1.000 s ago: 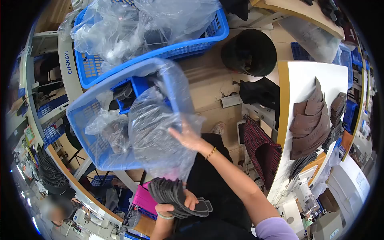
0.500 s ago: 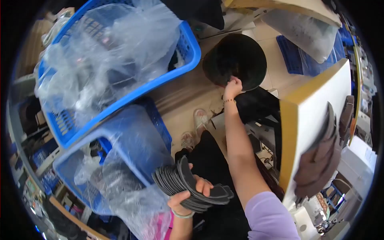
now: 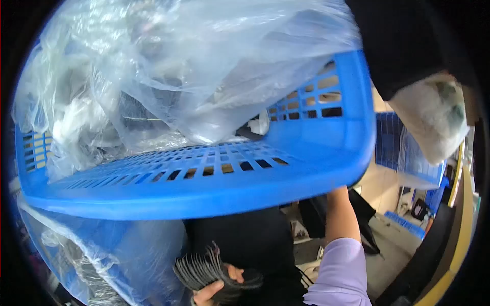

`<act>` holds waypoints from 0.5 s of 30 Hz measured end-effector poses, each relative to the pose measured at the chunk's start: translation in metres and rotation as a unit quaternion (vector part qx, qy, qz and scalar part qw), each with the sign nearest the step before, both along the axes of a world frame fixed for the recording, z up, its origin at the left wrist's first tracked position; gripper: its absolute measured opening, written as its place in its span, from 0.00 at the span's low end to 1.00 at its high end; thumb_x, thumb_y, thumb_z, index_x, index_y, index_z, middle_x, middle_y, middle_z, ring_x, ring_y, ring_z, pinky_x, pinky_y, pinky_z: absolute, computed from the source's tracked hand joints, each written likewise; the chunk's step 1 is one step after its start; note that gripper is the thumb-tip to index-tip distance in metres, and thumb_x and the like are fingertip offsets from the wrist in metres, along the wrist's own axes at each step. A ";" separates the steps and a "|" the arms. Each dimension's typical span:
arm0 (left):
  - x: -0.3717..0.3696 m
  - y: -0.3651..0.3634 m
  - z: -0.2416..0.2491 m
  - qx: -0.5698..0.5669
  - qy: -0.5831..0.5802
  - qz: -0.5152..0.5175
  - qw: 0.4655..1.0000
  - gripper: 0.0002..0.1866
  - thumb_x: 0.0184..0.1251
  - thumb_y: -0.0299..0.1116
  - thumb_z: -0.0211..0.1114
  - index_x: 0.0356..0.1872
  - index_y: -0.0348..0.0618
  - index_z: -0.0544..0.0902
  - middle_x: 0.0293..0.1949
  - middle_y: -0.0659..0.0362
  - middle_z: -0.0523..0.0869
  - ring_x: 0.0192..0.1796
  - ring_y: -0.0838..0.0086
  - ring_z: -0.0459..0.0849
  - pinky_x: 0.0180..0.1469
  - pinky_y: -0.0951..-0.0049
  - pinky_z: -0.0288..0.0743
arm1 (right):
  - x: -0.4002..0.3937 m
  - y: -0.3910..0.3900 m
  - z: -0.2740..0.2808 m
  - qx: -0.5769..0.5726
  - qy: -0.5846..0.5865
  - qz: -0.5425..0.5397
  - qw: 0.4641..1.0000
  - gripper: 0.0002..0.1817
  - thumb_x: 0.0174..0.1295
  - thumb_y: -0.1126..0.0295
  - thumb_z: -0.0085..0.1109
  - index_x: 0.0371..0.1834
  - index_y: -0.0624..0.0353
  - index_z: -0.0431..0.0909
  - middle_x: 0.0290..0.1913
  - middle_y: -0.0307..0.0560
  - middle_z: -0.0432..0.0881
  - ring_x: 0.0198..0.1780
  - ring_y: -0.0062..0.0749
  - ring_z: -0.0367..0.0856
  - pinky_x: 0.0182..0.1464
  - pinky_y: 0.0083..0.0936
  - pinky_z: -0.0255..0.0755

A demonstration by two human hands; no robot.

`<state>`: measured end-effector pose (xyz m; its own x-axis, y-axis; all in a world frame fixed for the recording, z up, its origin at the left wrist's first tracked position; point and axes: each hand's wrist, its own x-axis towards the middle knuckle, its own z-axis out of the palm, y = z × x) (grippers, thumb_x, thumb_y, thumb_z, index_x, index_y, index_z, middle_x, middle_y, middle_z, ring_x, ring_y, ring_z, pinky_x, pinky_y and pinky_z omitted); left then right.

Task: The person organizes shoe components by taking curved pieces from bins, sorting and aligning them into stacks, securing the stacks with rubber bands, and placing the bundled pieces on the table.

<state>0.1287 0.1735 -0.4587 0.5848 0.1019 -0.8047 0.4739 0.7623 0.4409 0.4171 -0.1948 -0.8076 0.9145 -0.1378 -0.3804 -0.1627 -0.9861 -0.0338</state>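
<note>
Near the bottom, my left hand is closed round a stack of dark grey, thin flat pieces, whose edges fan out to the left. My right forearm reaches up in a lilac sleeve and passes behind the rim of a large blue basket. The right hand itself is hidden behind that basket. Crumpled clear plastic bags fill the basket, which takes up most of the upper view.
A second blue container with plastic-wrapped dark items stands below the basket at left. At right are a filled plastic bag, another blue basket and a yellow-edged board. Black cloth hangs at top right.
The view has moved close over the blue basket, which now looks much larger. My right hand, seen before at the dark round bin, is now hidden. My left hand still holds the stack.
</note>
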 end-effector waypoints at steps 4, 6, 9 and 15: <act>-0.006 -0.002 -0.027 -0.100 -0.034 -0.025 0.994 0.25 0.50 0.45 0.61 0.43 0.34 0.71 0.35 0.53 0.76 0.39 0.68 0.73 0.49 0.68 0.63 | 0.066 0.027 -0.021 0.029 -0.051 0.014 0.998 0.20 0.64 0.64 0.42 0.56 0.65 0.64 0.46 0.67 0.78 0.47 0.59 0.79 0.47 0.47 0.75; -0.008 -0.007 -0.043 -0.088 -0.050 0.000 0.995 0.26 0.49 0.44 0.61 0.45 0.35 0.70 0.34 0.52 0.76 0.39 0.67 0.73 0.49 0.66 0.64 | 0.085 0.048 -0.027 0.053 -0.073 0.017 0.996 0.20 0.64 0.65 0.42 0.56 0.65 0.63 0.46 0.67 0.78 0.47 0.60 0.79 0.47 0.47 0.75; -0.005 -0.013 -0.066 -0.070 -0.083 0.023 0.994 0.28 0.48 0.43 0.61 0.49 0.35 0.69 0.34 0.51 0.76 0.38 0.65 0.74 0.50 0.63 0.65 | 0.115 0.072 -0.026 0.090 -0.115 0.009 0.989 0.20 0.64 0.65 0.42 0.56 0.66 0.63 0.46 0.67 0.78 0.47 0.60 0.79 0.47 0.47 0.75; 0.007 -0.016 -0.083 -0.073 -0.118 0.024 0.990 0.34 0.46 0.42 0.61 0.56 0.36 0.66 0.32 0.49 0.76 0.36 0.61 0.76 0.51 0.57 0.67 | 0.138 0.070 -0.001 0.125 -0.173 -0.055 0.975 0.20 0.64 0.66 0.43 0.55 0.67 0.62 0.46 0.68 0.78 0.47 0.61 0.78 0.47 0.47 0.75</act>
<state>0.1356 0.1578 -0.5414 0.7555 0.0276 -0.6546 0.3324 0.8448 0.4192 0.5546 -0.1251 -0.8091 0.9791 -0.1841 -0.0869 -0.2029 -0.9171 -0.3430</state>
